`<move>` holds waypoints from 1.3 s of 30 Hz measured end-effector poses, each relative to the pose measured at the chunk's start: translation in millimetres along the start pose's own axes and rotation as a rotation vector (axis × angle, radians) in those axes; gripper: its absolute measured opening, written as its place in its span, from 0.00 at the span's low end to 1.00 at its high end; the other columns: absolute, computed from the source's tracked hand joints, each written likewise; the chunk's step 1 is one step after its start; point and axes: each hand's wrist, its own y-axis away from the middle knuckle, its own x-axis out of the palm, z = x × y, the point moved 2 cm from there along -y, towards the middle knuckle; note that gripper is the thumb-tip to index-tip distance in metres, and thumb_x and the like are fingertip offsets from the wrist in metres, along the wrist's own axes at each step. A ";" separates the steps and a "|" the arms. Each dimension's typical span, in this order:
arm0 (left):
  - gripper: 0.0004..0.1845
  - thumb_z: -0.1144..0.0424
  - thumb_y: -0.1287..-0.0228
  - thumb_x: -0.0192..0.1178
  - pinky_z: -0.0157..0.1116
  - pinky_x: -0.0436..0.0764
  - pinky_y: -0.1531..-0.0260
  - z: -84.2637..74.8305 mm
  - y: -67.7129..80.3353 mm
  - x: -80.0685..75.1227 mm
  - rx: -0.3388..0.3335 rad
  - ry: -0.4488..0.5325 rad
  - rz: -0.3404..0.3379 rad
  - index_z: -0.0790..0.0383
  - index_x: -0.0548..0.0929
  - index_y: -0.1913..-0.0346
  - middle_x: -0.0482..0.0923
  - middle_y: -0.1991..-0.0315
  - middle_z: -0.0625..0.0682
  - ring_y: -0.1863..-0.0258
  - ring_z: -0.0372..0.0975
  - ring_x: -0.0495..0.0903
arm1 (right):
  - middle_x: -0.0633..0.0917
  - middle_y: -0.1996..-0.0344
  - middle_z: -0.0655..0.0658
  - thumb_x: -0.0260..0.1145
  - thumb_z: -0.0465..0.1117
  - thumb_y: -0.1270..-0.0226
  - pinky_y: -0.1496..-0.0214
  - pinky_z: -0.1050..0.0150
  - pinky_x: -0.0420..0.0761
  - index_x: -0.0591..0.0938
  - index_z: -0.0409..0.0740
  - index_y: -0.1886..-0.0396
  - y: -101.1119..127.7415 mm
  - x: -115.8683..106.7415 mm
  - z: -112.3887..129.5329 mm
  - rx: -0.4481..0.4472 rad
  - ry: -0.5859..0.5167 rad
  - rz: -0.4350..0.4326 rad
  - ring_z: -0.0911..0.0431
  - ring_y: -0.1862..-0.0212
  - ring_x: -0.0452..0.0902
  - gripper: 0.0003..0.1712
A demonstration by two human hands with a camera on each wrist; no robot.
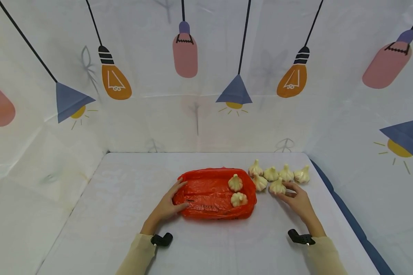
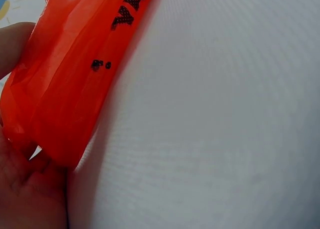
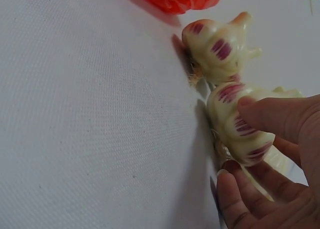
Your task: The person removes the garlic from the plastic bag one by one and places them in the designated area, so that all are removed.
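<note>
A red plastic bag (image 1: 206, 193) with black print lies spread wide on the table, its rim raised like a shallow tray. Two garlic bulbs (image 1: 235, 183) sit inside its right end. My left hand (image 1: 168, 202) grips the bag's left end, thumb at the near side and fingers at the far side; the left wrist view shows the red film (image 2: 75, 84) between them. To the right of the bag, my right hand (image 1: 297, 200) holds a garlic bulb (image 3: 240, 121) between thumb and fingers, low at the tabletop. Another purple-streaked bulb (image 3: 217, 46) is right beside it.
More garlic bulbs (image 1: 270, 173) cluster at the back right, close to the bag's right rim. The white table (image 1: 124, 183) meets printed cloth walls at the back and sides. A dark blue strip (image 1: 344, 206) runs along its right edge.
</note>
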 end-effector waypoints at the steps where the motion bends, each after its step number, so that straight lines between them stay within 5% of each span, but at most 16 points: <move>1: 0.44 0.51 0.37 0.72 0.67 0.52 0.25 0.1 -0.3 0.0 0.002 -0.001 0.000 0.45 0.62 0.20 0.46 0.15 0.54 0.17 0.58 0.47 | 0.73 0.32 0.25 0.73 0.45 0.31 0.57 0.79 0.79 0.72 0.35 0.29 -0.6 0.4 0.2 0.000 -0.001 -0.001 0.31 0.38 0.78 0.37; 39: 0.45 0.52 0.37 0.73 0.65 0.48 0.23 1.8 -1.0 0.4 0.047 0.027 0.001 0.48 0.63 0.20 0.46 0.15 0.52 0.17 0.55 0.45 | 0.75 0.34 0.28 0.74 0.49 0.32 0.54 0.79 0.78 0.72 0.35 0.32 -6.2 7.4 2.9 0.016 0.015 -0.024 0.35 0.39 0.79 0.37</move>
